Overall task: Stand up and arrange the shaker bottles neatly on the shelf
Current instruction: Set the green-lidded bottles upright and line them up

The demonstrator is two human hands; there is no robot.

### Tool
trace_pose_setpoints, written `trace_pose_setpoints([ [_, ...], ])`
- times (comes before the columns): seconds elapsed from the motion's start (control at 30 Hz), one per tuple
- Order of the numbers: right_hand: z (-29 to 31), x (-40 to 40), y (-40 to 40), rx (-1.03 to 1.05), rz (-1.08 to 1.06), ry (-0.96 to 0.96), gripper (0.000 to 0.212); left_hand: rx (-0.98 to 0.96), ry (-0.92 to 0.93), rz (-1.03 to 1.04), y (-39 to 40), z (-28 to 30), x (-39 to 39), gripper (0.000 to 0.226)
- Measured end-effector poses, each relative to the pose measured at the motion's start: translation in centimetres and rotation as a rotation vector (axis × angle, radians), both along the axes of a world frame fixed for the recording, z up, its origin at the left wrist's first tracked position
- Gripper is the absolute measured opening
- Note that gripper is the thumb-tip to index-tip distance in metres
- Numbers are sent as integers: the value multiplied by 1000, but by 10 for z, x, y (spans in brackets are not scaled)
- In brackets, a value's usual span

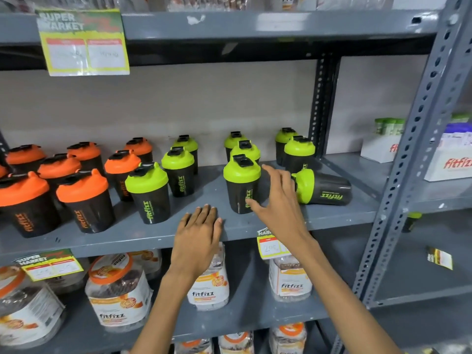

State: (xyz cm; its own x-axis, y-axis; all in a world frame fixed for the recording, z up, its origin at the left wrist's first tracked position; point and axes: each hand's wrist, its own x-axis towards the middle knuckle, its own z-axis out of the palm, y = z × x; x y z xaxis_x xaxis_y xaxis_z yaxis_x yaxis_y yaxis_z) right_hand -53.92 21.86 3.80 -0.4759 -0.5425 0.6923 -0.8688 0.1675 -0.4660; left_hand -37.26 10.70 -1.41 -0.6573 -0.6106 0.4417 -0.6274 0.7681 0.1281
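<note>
Black shaker bottles stand in rows on the grey shelf: orange-lidded ones at the left, green-lidded ones from the middle to the right. One green-lidded bottle lies on its side at the right, lid pointing left. My right hand hovers open between that lying bottle and an upright green-lidded bottle, fingers spread, thumb close to the upright one. My left hand rests flat on the shelf's front edge, holding nothing.
A perforated grey upright bounds the shelf at the right, with white boxes beyond it. Clear jars fill the shelf below. A price tag hangs from the shelf above, a smaller one under my right wrist.
</note>
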Motion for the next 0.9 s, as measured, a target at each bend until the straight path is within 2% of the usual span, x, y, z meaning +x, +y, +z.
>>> trace_pose_setpoints([
  [0.07,9,-17,19,64,-90,215,70,54,17,-14,1,2,-2,49],
  [0.13,20,-37,34,202,-185,340,73,90,44,-21,8,4,-7,48],
  [0.23,33,-66,46,439,-221,334,80,101,71,16,21,4,-21,44],
  [0.37,34,-92,46,760,-269,279,98,98,65,79,35,-2,-35,49],
  [0.43,31,-100,43,834,-278,236,105,91,77,98,40,-4,-36,50],
  [0.63,20,-108,47,652,-261,379,97,81,127,122,49,-4,-37,58],
  [0.73,16,-112,51,514,-189,359,98,84,125,136,49,-5,-38,53],
  [0.8,18,-115,54,329,-60,202,98,90,135,140,49,-6,-38,58],
  [0.9,25,-121,57,-14,161,-159,91,92,142,138,49,-6,-38,62],
])
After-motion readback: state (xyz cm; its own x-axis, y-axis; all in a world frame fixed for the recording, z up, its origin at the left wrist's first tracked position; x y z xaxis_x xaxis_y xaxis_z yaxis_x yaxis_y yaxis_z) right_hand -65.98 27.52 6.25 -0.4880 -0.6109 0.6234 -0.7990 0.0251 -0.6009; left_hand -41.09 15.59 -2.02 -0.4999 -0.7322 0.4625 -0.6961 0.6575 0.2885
